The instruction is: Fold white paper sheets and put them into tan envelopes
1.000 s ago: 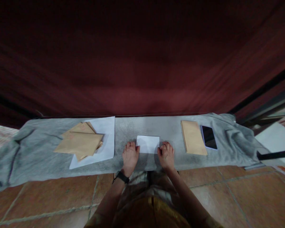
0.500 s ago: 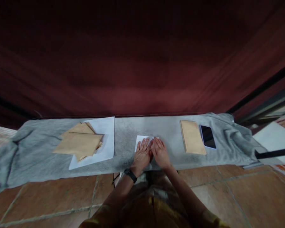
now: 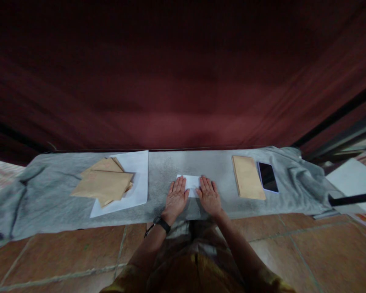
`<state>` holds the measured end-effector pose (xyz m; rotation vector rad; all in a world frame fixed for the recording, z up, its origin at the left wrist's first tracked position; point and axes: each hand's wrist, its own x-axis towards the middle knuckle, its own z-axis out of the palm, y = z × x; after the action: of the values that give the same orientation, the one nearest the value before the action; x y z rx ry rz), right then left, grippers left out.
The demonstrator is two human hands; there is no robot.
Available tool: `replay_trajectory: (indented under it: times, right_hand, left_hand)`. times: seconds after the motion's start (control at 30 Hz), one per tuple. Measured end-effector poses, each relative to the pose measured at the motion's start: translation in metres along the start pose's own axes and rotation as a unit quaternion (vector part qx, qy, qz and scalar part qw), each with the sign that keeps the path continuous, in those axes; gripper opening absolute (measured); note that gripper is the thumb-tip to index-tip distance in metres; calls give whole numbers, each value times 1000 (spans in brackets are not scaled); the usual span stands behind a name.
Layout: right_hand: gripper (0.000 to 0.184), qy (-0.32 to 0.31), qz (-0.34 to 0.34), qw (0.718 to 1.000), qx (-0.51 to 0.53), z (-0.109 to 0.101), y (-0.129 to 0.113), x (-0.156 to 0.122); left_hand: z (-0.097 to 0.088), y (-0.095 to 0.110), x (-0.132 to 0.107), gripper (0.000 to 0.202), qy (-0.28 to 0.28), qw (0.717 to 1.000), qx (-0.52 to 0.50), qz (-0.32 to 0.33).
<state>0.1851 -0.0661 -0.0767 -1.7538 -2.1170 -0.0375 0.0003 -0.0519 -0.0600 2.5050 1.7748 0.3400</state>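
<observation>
A small folded white paper (image 3: 191, 183) lies on the grey cloth (image 3: 164, 167) in front of me. My left hand (image 3: 176, 197) lies flat on its left part, fingers stretched out, a black watch on the wrist. My right hand (image 3: 209, 196) presses flat on its right part, fingers also stretched. Only a strip of the paper shows between and above the two hands.
At the left, several brown envelopes (image 3: 103, 183) lie on a white sheet (image 3: 137, 171). At the right sits a stack of brown envelopes (image 3: 248, 177) beside a black phone (image 3: 267, 176). A dark red curtain hangs behind. Terracotta floor tiles (image 3: 64, 252) lie in front.
My hands went from curled at the paper's near corners to flat on top of it, close together, and have now slid apart toward its left and right sides.
</observation>
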Motion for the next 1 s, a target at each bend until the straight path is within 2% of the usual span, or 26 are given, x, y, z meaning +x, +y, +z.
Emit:
replay_trajectory:
  times: [0.27, 0.4, 0.5, 0.6, 0.67, 0.87, 1.0]
  right_hand:
    - [55, 2, -4, 1000, -31, -1, 15, -7]
    - [54, 14, -3, 999, -35, 0, 16, -8]
    - [53, 21, -3, 999, -37, 1, 15, -7]
    - [52, 24, -3, 999, -37, 0, 14, -7]
    - [52, 23, -2, 999, -36, -1, 14, -6]
    - [52, 23, 12, 1000, -6, -2, 14, -6]
    - [51, 27, 48, 993, 104, -1, 16, -4]
  left_hand:
    - [0, -18, -10, 60, 22, 998, 31, -48]
    - [-5, -17, -15, 59, 28, 997, 36, -62]
    - [-9, -11, -19, 55, 23, 999, 36, -21]
    - [-10, -8, -22, 48, -25, 997, 39, 60]
    - [-10, -8, -20, 46, -57, 994, 46, 83]
    - [-8, -8, -9, 57, -78, 993, 22, 91]
    - [-14, -2, -8, 55, -69, 994, -40, 72]
